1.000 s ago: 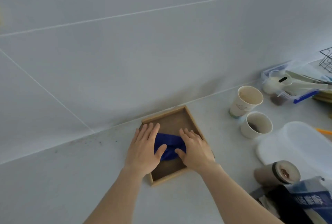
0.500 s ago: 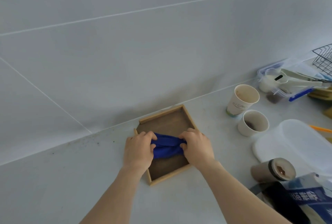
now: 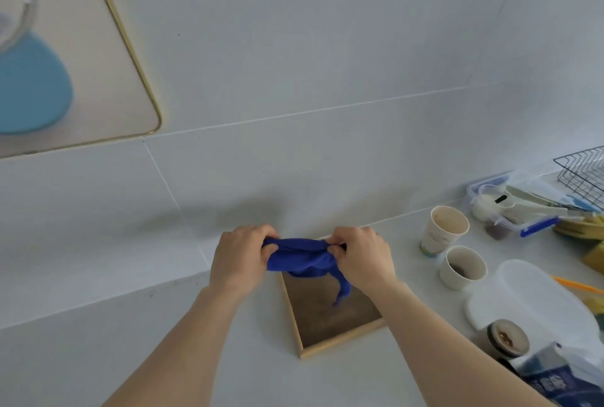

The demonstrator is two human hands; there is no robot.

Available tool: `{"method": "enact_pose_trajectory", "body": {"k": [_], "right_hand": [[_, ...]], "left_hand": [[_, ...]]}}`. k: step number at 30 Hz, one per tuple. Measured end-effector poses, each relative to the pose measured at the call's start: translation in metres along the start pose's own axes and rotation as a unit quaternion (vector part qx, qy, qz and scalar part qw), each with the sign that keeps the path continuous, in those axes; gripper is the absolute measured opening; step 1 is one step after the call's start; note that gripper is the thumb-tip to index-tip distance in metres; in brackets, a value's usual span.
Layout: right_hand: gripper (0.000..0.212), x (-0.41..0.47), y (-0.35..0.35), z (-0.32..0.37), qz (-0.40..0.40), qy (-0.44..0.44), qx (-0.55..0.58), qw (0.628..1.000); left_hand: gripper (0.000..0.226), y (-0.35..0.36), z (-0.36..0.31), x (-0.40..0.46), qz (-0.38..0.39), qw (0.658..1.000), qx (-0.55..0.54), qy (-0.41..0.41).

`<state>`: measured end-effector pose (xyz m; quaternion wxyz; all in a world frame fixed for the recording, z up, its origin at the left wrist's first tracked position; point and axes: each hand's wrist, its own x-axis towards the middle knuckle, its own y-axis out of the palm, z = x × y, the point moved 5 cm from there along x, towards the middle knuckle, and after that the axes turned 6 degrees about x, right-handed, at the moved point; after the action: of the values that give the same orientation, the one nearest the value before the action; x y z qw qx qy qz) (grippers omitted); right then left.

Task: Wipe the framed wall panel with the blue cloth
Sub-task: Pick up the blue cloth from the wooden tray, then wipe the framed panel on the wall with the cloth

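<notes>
While the wooden tray is lying flat on the counter, the person is now holding the blue cloth up in the air above its far end, where a moment ago both hands were pressing that cloth down inside the tray. The left hand is curled closed around one end of the cloth and the right hand is pinching the other end between thumb and fingers, so the cloth is being stretched between them, with a loose tail hanging down toward the tray floor. The head has also tipped upward, and the framed wall panel, with its thin gold edge, is now showing on the wall at the upper left. To me that is reading as the pickup being finished and the carry to the panel being about to start; no wiping is happening yet.

The panel is sitting well apart from the hands, up and to the left, and the wall between is bare tile, so the path is looking open. The crowding is all on the right: two paper cups are standing near the right hand, with a white lid and a clip-lock container beyond them. A swing leftward should be keeping the dangling tail away from those.
</notes>
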<state>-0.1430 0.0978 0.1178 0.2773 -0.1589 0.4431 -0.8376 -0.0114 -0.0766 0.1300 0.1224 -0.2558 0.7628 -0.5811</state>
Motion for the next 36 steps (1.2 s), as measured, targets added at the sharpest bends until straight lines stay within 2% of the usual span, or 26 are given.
{"method": "enact_pose_trajectory", "body": {"k": [15,19,36], "right_hand": [[0.013,-0.022,-0.092,0.189,-0.048,-0.089,0.08,0.992],[0.012,-0.03,-0.105,0.236,-0.066,-0.134,0.06,0.987],[0.016,-0.058,-0.159,0.377,-0.136,-0.248,0.068,0.957]], "left_hand": [[0.015,-0.203,0.055,-0.047,-0.153,0.988,-0.033,-0.009],[0.016,-0.252,0.069,-0.06,-0.185,0.982,-0.037,-0.011],[0.018,-0.391,0.11,-0.111,-0.27,0.963,-0.018,-0.01]]}}
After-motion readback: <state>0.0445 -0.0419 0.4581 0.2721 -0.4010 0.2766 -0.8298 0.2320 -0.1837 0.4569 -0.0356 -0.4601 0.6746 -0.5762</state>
